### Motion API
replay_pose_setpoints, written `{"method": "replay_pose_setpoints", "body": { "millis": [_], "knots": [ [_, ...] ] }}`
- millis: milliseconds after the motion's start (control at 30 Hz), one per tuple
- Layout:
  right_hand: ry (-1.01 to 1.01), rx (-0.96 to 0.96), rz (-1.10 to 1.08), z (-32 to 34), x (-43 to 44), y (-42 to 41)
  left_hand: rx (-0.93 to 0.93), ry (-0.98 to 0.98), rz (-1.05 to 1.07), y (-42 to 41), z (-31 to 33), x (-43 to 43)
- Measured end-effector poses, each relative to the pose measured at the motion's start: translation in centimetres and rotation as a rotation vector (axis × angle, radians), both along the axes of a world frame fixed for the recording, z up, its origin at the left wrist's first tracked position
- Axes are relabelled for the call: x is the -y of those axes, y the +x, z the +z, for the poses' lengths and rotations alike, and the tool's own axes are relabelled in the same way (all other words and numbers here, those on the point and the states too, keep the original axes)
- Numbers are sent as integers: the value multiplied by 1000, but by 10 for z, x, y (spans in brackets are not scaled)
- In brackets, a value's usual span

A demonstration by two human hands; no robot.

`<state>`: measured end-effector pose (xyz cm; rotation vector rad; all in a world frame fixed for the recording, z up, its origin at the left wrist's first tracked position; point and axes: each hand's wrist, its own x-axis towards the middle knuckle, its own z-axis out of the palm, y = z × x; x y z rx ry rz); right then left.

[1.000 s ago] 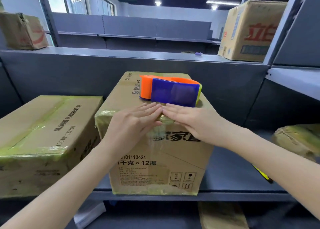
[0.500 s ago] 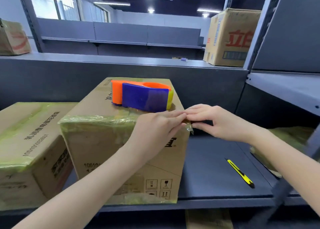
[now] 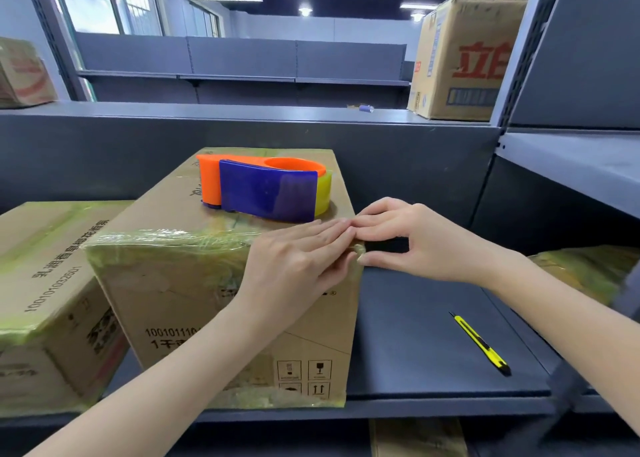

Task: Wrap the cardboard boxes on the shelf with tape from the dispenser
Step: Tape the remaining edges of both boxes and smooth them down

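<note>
My left fingers (image 3: 327, 237) lie straight, pressing the yellowish tape (image 3: 166, 240) flat along the top front edge of the cardboard box (image 3: 194, 301) on the shelf (image 3: 415, 346) so it sticks. My right fingers (image 3: 375, 211) and thumb pinch it round the corner. The tape dispenser (image 3: 266, 193) rests on top, handy.
</note>
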<state>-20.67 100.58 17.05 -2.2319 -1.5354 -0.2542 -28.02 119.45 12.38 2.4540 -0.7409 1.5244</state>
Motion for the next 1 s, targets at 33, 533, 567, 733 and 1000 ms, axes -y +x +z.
{"method": "replay_pose_setpoints", "body": {
  "millis": [33,533,567,733,1000],
  "knots": [
    [3,-6,-4,0,0,0,1,9,-3,0,0,0],
    [124,-123,-99,1,-10,-6,-30,75,45,3,0,1],
    [121,-119,-108,0,-9,-6,-49,78,52,4,0,0],
    [84,-11,-164,-3,-9,-15,-185,141,25,-1,9,-7],
    [71,392,-221,-2,-55,-49,-371,25,66,-40,43,-57]
  ]
}}
